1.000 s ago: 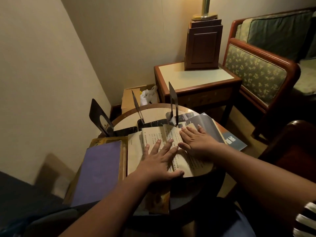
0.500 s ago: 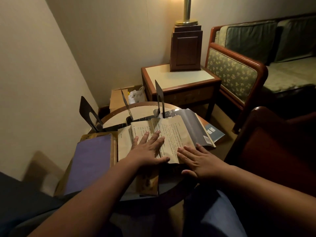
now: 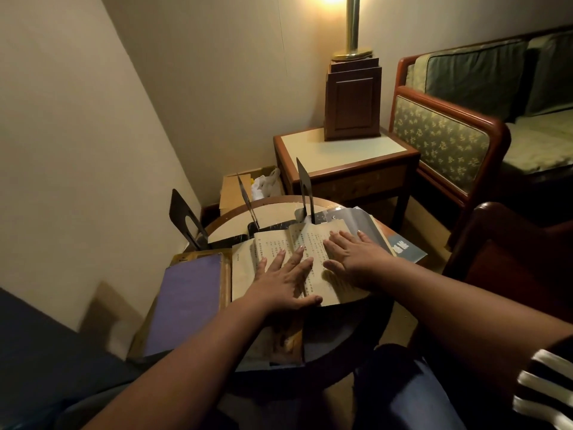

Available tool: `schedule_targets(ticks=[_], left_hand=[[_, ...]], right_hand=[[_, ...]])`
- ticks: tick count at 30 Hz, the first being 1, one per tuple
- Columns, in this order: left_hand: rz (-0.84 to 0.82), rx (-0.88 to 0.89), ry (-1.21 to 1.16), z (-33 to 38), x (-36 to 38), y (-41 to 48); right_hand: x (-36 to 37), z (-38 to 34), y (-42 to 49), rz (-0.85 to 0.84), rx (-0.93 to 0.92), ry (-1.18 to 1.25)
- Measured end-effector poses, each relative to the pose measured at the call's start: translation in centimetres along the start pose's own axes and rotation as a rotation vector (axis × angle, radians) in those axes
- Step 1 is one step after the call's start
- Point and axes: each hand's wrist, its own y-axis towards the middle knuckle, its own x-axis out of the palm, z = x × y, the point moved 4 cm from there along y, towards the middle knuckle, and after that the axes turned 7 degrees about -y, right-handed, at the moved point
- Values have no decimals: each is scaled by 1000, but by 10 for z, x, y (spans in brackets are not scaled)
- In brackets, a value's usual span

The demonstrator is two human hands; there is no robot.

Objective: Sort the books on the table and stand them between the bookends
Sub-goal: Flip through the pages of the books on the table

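Note:
An open book with yellowed printed pages (image 3: pixel 311 243) lies flat on the small round table (image 3: pixel 279 214). My left hand (image 3: pixel 283 282) rests on its left page with fingers spread. My right hand (image 3: pixel 356 256) lies flat on the right page. Three black metal bookends stand upright at the table's far side: one at the left (image 3: pixel 184 220), one in the middle (image 3: pixel 248 200), one at the right (image 3: pixel 304 189). A purple-covered book (image 3: pixel 186 302) lies flat at the left. A grey book (image 3: pixel 361 223) lies open under the right page, over a blue one (image 3: pixel 403 248).
A wooden side table (image 3: pixel 344 150) with a lamp base (image 3: pixel 352 100) stands behind. A cardboard box (image 3: pixel 235 189) with a white bag sits on the floor by the wall. A sofa (image 3: pixel 449 138) is at the right, a dark red chair (image 3: pixel 508 259) nearer.
My right hand has slid from the table's near edge back up onto the open book's right page. My left hand stays on the left page. The camera view shifted.

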Motion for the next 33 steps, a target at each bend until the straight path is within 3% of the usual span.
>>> schedule_targets(ticks=[5,12,19,23,26,29,33], left_hand=[[96,-3,-46,-7,-8,-9],[257,-224,-266,-31,-16,-27],[346,-176,-388,-30,-25,-30],[530,-50,-841,-23,-44,-35],[634,-78,-1045,-20,-57,-32],[588,-60,-1053,-14,-64,-25],[545,52,-744,-10,-67,-13]], right_hand=[[11,-4,3,50,0,57],[16,-5,2,77,30,91],[19,-6,3,76,37,101],[18,-6,2,70,40,110],[17,-4,2,67,39,116],[16,-4,2,58,46,148],[-5,-1,-5,92,58,278]])
